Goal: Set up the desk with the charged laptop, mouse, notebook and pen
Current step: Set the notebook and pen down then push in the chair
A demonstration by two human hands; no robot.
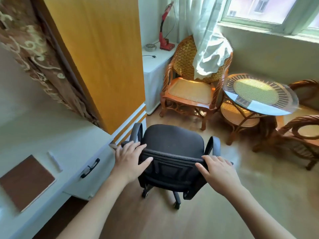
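Observation:
A black office chair (pixel 172 140) on castors stands beside the white desk (pixel 43 135), its back towards me. My left hand (pixel 128 160) grips the left end of the backrest top. My right hand (pixel 219 172) grips the right end. On the desk at the lower left lies a brown notebook (pixel 25 181). A white pen (pixel 54 161) lies just to its right. No laptop or mouse is in view.
A desk drawer with a black handle (pixel 89 168) faces the chair. A tall orange cabinet (pixel 103 57) stands behind the desk. Wicker armchairs (pixel 189 90) and a round glass-topped table (pixel 259 94) fill the window corner. Wooden floor lies to the right.

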